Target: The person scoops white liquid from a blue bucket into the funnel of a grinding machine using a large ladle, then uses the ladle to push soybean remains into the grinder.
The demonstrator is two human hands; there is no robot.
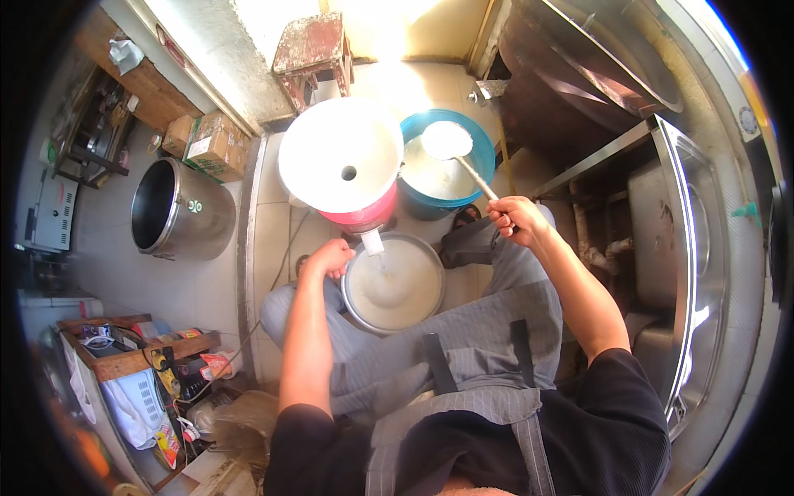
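My right hand grips the handle of a metal ladle, its bowl full of something white. The ladle's bowl is over a teal plastic bucket that holds a pale mixture. Left of the bucket stands a grinder-like machine with a wide white hopper and a red-pink body. From its white spout a thin pale stream falls into a round metal pot of cloudy liquid between my knees. My left hand, fingers curled, is at the pot's left rim beside the spout; whether it grips anything is unclear.
A worn wooden stool stands behind the hopper. To the right are a steel sink unit and a large dark metal vessel. Leftward, past a raised sill, are a steel barrel, cardboard boxes and a cluttered wooden shelf.
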